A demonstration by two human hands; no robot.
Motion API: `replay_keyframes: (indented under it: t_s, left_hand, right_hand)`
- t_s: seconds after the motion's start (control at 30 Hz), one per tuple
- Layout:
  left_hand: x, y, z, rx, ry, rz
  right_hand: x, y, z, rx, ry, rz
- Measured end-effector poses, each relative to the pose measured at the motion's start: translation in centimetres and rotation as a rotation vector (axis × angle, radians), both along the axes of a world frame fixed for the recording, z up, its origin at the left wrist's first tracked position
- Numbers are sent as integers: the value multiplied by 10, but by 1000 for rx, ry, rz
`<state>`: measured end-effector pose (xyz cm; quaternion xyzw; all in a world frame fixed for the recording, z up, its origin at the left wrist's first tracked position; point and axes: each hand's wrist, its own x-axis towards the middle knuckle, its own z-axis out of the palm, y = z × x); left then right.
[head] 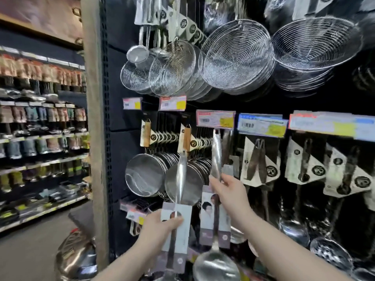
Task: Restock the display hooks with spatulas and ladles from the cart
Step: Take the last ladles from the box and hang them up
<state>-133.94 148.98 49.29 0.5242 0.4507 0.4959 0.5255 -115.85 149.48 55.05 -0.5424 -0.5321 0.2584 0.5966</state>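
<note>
Low at six o'clock, the left hand [160,226] grips a white-sleeved steel utensil [181,171]; at its three o'clock, the right hand [229,189] clasps a shiny steel ladle [216,157].

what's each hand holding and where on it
Left hand grips a carded steel utensil at its card sleeve. Right hand grips a ladle by its handle, above its card.

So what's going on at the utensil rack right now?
A person is restocking a shop display. The right hand holds a steel ladle by its handle, its tip up at the hook row under a price tag; whether it has caught is unclear. The left hand grips a second carded utensil, held lower.
</note>
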Motion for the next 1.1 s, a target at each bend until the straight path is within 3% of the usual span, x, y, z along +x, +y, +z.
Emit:
replay_keyframes:
  t_s: [0.27, 0.5, 1.1]
  left_hand:
    - [6, 65, 10, 40, 56, -163]
    - [2, 96, 10, 79, 53, -321]
    - [-8, 119, 6, 72, 36, -407]
  right_hand:
    - [-8, 18, 11, 68, 31, -148]
    - [-23, 23, 17, -2, 140, -210]
    - [-45, 33, 15, 174, 126, -255]
